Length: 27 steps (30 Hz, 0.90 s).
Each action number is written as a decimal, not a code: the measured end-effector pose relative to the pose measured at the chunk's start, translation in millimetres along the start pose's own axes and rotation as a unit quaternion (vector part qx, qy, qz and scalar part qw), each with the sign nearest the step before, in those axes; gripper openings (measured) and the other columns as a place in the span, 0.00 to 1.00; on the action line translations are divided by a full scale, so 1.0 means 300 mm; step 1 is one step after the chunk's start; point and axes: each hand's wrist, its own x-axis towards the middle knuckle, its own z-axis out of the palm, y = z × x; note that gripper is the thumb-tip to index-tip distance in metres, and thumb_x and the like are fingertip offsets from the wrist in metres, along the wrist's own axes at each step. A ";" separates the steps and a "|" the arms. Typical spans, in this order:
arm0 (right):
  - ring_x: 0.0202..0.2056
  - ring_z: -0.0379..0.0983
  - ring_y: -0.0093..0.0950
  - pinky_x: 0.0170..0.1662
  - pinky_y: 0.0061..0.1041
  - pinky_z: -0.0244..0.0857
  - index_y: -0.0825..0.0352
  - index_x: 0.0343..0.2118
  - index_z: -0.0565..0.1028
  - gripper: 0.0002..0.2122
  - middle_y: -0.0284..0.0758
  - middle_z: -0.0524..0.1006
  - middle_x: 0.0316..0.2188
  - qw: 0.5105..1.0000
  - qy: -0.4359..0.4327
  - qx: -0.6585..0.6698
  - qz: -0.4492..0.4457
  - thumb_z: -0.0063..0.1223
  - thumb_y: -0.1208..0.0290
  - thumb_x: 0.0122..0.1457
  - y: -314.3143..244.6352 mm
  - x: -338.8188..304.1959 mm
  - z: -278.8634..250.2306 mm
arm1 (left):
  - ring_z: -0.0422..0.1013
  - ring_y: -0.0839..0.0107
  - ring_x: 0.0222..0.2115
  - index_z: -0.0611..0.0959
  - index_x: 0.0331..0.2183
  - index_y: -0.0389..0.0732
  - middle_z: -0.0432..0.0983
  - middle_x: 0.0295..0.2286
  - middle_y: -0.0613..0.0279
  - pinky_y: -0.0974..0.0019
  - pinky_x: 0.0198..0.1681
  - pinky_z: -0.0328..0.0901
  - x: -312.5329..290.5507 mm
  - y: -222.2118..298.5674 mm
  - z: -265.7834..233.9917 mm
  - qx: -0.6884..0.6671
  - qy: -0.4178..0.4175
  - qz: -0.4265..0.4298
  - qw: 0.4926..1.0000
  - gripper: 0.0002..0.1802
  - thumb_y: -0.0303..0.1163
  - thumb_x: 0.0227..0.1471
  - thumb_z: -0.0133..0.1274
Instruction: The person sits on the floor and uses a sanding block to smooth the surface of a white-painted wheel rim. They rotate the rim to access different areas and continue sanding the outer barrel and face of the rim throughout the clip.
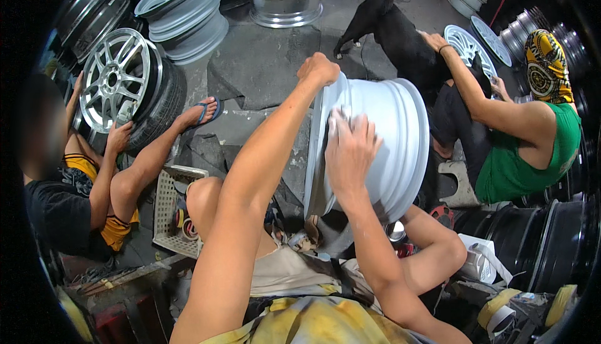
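A pale grey-white wheel rim [387, 137] stands on its edge between my knees. My left hand [319, 68] is closed over the top of its left lip. Against the barrel, close to that lip, my right hand [352, 156] presses with bent fingers. Something whitish shows at those fingertips, too small to make out, and white dust marks the fingers. The underside of the rim is hidden behind my right forearm and knee.
At left a person holds a silver spoked wheel [113, 81] with a tyre. A plastic basket [164, 209] holds tape rolls. A black dog [400, 40] stands beyond my rim, near a person in green [532, 150]. Stacked rims [188, 18] stand behind.
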 end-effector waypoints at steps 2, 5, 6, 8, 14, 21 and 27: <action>0.40 0.65 0.34 0.41 0.37 0.54 0.59 0.48 0.80 0.13 0.35 0.68 0.34 1.000 -0.009 0.000 -0.018 0.55 0.67 0.61 0.003 -0.080 -0.035 | 0.75 0.50 0.51 0.85 0.45 0.34 0.79 0.47 0.44 0.54 0.54 0.69 0.009 -0.006 -0.005 0.003 0.006 0.001 1.000 0.22 0.34 0.50 0.53; 0.39 0.65 0.34 0.41 0.37 0.54 0.58 0.47 0.81 0.13 0.34 0.68 0.33 0.998 -0.041 -0.016 -0.043 0.56 0.68 0.60 0.034 -0.087 -0.048 | 0.75 0.51 0.51 0.85 0.44 0.33 0.80 0.47 0.44 0.55 0.54 0.69 -0.010 -0.025 0.000 -0.008 -0.019 -0.009 1.000 0.22 0.33 0.49 0.53; 0.38 0.64 0.35 0.41 0.37 0.54 0.57 0.46 0.81 0.12 0.35 0.67 0.33 0.998 -0.033 -0.018 -0.045 0.57 0.69 0.59 0.039 -0.019 -0.037 | 0.75 0.51 0.51 0.85 0.44 0.33 0.80 0.47 0.44 0.55 0.55 0.68 -0.010 -0.008 -0.011 -0.014 -0.026 -0.009 1.000 0.21 0.33 0.49 0.53; 0.38 0.64 0.35 0.40 0.37 0.54 0.56 0.45 0.82 0.12 0.35 0.67 0.33 0.998 -0.016 0.015 -0.055 0.57 0.69 0.59 0.091 0.078 -0.002 | 0.75 0.51 0.51 0.85 0.43 0.33 0.80 0.47 0.44 0.55 0.54 0.69 -0.013 0.024 -0.009 -0.021 -0.030 -0.002 0.999 0.21 0.33 0.48 0.53; 0.35 0.62 0.34 0.39 0.34 0.52 0.55 0.49 0.82 0.14 0.34 0.63 0.29 0.996 -0.049 0.038 -0.071 0.57 0.70 0.59 0.103 -0.114 -0.047 | 0.76 0.51 0.50 0.86 0.42 0.34 0.80 0.46 0.43 0.55 0.53 0.70 0.011 -0.007 -0.018 -0.025 -0.008 -0.012 1.000 0.20 0.32 0.48 0.52; 0.35 0.63 0.35 0.39 0.36 0.54 0.56 0.50 0.81 0.15 0.36 0.64 0.29 0.997 -0.022 0.058 -0.040 0.57 0.71 0.60 0.111 -0.018 -0.007 | 0.75 0.50 0.51 0.85 0.43 0.32 0.80 0.46 0.42 0.55 0.53 0.69 -0.005 0.006 -0.012 -0.011 -0.015 0.000 1.000 0.21 0.32 0.49 0.52; 0.35 0.63 0.34 0.39 0.35 0.53 0.56 0.51 0.81 0.15 0.36 0.64 0.30 0.998 0.006 0.057 -0.016 0.57 0.70 0.60 0.089 -0.058 0.001 | 0.75 0.49 0.51 0.84 0.45 0.33 0.79 0.47 0.42 0.54 0.54 0.69 -0.015 0.000 -0.009 -0.025 -0.021 -0.007 0.999 0.22 0.35 0.50 0.53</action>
